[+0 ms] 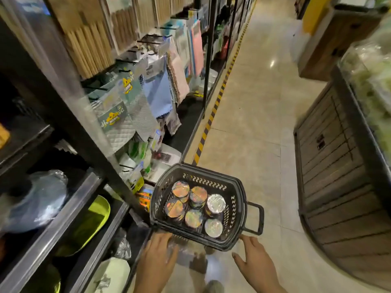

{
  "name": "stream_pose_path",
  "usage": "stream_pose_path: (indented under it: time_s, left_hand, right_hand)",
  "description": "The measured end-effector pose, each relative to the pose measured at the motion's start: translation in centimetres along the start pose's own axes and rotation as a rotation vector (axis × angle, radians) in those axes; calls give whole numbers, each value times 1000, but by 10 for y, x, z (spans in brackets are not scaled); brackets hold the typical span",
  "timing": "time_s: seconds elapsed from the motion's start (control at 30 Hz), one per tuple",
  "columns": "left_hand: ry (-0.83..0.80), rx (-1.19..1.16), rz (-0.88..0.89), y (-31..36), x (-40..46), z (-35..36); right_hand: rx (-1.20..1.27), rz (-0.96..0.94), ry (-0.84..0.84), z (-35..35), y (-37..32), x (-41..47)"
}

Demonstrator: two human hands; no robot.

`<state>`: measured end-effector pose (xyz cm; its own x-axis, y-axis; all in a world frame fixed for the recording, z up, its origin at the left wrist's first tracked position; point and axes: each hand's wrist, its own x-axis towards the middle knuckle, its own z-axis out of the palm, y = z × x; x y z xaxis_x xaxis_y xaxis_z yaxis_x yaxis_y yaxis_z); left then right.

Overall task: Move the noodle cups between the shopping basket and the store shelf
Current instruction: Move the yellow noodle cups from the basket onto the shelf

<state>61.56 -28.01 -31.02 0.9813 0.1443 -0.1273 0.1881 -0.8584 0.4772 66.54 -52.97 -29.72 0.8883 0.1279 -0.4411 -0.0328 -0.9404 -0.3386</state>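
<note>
A dark grey plastic shopping basket [237, 199] with perforated walls stands on the glossy beige tiled floor [254, 115] of the aisle, just beside the low end of the black metal store shelf [88, 149] on the left. Inside the basket there are six round noodle cups [195, 205] with shiny foil lids. All of them stand upright, so their long axis is vertical and the lids face up to the camera. They are packed close together, some touching, in about two rows across the bottom. The black loop handle [255, 218] of the basket sticks out to the right side.

The left hand [157, 248] is at the near left corner of the basket; its fingers [164, 236] are bent a little over the rim, but I cannot tell if they really hold it. The right hand [254, 256] is near the near right corner, with the fingers spread and relaxed, holding nothing.

On the shelf, hanging packs of cleaning cloths [156, 92] fill the upper hooks, and a lime green plastic dish [93, 220] lies in a lower tray. On the right stands a dark wooden display stand [334, 176]
</note>
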Motion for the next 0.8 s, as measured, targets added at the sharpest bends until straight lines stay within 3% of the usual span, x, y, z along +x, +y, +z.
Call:
stream_pose_path:
  time_s: [0.23,0.4,0.53,0.8]
  left_hand:
    - [-223,-29,-135,6,61,24]
    - [-262,-17,-82,-16,143,57]
    - [-419,84,-31,-30,219,90]
    - [-502,121,-4,-78,348,225]
  right_hand:
    - [7,67,-95,6,11,66]
    - [18,185,-144,24,10,131]
    - [89,270,-149,52,9,193]
    - [158,369,-172,154,39,331]
